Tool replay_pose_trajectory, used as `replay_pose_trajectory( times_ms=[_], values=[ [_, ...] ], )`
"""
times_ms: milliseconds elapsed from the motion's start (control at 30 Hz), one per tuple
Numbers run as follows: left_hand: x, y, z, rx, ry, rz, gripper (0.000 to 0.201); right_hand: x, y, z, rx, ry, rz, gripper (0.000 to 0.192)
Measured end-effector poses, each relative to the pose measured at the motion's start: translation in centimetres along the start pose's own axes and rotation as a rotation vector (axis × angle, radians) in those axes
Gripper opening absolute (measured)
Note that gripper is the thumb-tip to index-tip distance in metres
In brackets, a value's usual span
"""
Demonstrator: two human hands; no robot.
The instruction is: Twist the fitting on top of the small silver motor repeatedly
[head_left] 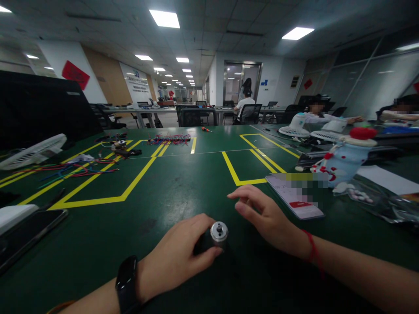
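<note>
A small silvery cylindrical motor (219,233) stands upright near the front of the green table (183,187), its short shaft pointing up. My left hand (183,250) wraps around it from the left, thumb on the near side and fingers on the far side. To the right of the motor, my right hand (262,213) hovers with nothing in it, index finger stretched out and the others loosely bent. Just beyond that hand lies a phone (294,196) with a lit screen.
Yellow tape (91,202) marks areas on the table. Coloured wires (81,168) lie left, a wire bundle (170,139) and screwdriver (207,129) farther back. A light-blue bottle (350,159) and white fans (294,125) stand right. A dark phone (29,237) lies left. People sit beyond.
</note>
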State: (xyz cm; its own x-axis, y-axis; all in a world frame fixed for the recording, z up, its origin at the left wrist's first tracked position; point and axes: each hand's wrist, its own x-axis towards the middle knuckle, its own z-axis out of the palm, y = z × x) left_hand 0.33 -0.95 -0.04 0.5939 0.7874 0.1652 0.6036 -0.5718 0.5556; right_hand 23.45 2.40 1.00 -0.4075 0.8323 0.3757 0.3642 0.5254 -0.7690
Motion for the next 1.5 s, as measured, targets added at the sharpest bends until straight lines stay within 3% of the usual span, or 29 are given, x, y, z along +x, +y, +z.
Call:
replay_pose_trajectory(
  times_ms=[100,200,500,667,733,833,967,1133,1200,1267,1433,1500],
  values=[
    [0.0,0.1,-0.2,-0.009,-0.006,-0.008,0.015,0.4,2.2,-0.6,0.151,0.093,0.321,0.034],
    [0.0,0.1,-0.3,-0.018,-0.016,-0.011,0.016,0.7,3.5,-0.7,0.253,0.138,0.403,0.034],
    [0.0,0.0,-0.1,-0.010,-0.008,0.015,0.015,0.5,2.2,-0.4,0.104,-0.007,0.321,0.022],
    [0.0,0.0,0.1,0.013,0.003,0.002,0.013,-0.1,-0.3,1.0,-0.108,-0.084,-0.098,0.012],
    [0.0,0.0,0.2,0.020,-0.001,-0.003,0.012,-0.3,-1.5,1.6,-0.161,-0.074,-0.178,0.013],
    [0.0,-0.1,0.2,0.025,0.002,-0.004,0.013,-0.1,-2.5,1.9,-0.172,-0.052,-0.203,0.006],
    [0.2,0.0,0.0,0.011,-0.006,-0.001,0.012,0.0,-1.6,0.9,-0.080,0.027,-0.136,0.005],
    [0.1,0.1,-0.1,-0.003,-0.014,-0.005,0.015,-1.0,0.1,-0.2,-0.241,-0.324,-0.125,0.009],
    [0.1,0.1,0.0,-0.009,-0.012,-0.007,0.016,-1.3,0.4,-0.3,-0.252,-0.373,-0.112,0.014],
    [0.0,0.0,0.0,-0.017,-0.009,-0.005,0.017,-1.3,0.6,-0.3,-0.161,-0.327,-0.056,0.018],
    [-0.1,-0.1,-0.2,-0.009,-0.009,0.013,0.020,-0.1,2.0,-0.5,0.219,-0.045,0.331,0.026],
    [-0.2,0.0,-0.2,0.011,-0.012,0.017,0.021,0.3,2.7,-0.6,0.307,0.043,0.404,0.028]
  ],
)
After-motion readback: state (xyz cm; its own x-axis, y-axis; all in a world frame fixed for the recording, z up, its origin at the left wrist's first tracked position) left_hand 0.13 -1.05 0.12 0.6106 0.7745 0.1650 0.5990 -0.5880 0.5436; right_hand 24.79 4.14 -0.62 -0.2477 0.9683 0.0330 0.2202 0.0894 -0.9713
